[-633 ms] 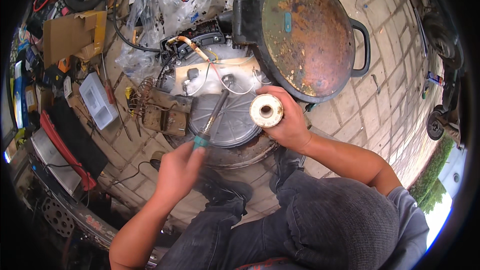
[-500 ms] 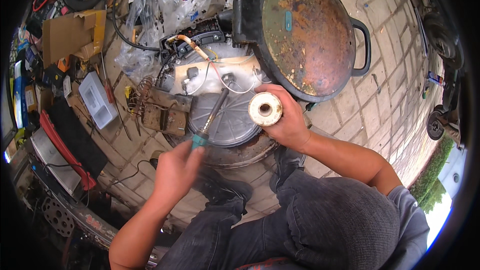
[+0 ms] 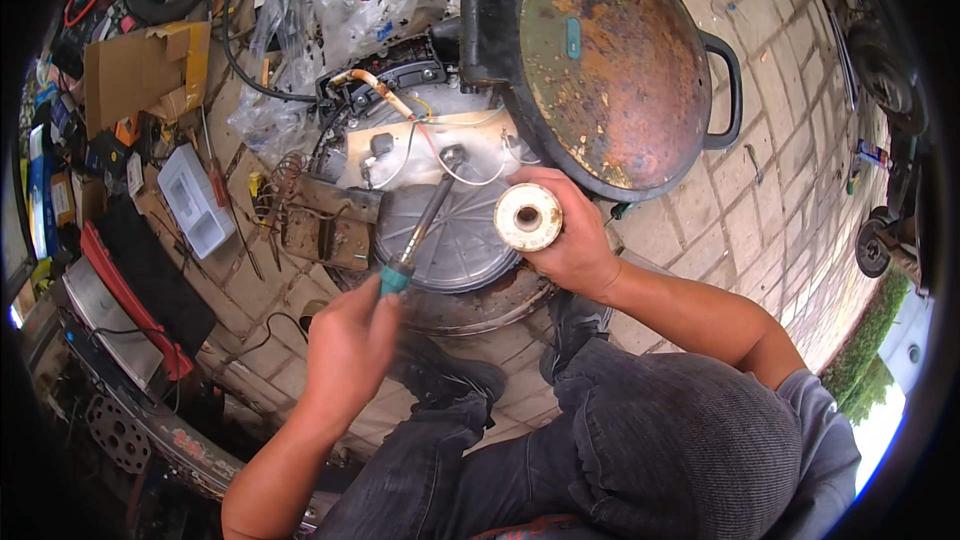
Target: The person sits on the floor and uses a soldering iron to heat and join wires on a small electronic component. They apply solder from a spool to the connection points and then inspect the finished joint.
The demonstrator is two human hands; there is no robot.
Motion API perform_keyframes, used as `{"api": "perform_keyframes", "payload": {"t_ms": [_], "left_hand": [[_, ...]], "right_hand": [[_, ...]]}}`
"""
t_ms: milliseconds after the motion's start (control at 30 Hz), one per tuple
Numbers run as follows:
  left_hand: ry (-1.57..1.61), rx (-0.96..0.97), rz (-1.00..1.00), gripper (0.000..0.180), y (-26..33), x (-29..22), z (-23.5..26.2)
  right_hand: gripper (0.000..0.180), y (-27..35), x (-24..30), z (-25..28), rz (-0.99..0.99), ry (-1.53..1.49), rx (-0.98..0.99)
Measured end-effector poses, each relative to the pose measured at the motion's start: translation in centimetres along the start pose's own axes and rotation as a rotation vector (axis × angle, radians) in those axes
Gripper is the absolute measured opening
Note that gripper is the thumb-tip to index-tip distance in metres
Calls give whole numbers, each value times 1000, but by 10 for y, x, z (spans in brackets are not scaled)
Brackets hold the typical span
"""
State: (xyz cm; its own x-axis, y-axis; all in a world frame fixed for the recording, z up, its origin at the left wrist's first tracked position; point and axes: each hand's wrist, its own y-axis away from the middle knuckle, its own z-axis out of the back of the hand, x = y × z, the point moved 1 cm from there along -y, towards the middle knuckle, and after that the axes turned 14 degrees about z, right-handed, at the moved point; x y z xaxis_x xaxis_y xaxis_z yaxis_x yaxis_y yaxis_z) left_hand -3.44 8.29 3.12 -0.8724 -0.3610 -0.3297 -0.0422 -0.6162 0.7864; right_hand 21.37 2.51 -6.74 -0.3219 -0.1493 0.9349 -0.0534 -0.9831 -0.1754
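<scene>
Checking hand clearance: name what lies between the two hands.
Head view: the round ribbed grey metal plate lies between left hand and right hand.

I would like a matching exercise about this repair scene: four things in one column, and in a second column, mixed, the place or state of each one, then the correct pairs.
Things:
1. soldering iron
2. white spool
3. rusty round lid
4. clear plastic box

Places or states:
A. swung open behind the appliance, underside up
B. on the paving at the person's left
C. held in the right hand
D. held in the left hand, tip at the wiring

Pairs: 1-D, 2-C, 3-A, 4-B
</scene>
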Motion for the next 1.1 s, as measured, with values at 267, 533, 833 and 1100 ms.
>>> {"api": "perform_keyframes", "payload": {"t_ms": [267, 533, 833, 1100], "left_hand": [[30, -5, -36, 32, 8, 5, -5], [66, -9, -18, 33, 7, 4, -7], [73, -8, -25, 34, 4, 7, -9], [-3, -60, -64, 34, 5, 0, -8]], "right_hand": [[51, 3, -3, 0, 15, 12, 13], [50, 1, -3, -1, 18, -1, 15], [50, 0, -4, -2, 15, 14, 10], [50, 2, -5, -2, 18, 30, 2]]}}
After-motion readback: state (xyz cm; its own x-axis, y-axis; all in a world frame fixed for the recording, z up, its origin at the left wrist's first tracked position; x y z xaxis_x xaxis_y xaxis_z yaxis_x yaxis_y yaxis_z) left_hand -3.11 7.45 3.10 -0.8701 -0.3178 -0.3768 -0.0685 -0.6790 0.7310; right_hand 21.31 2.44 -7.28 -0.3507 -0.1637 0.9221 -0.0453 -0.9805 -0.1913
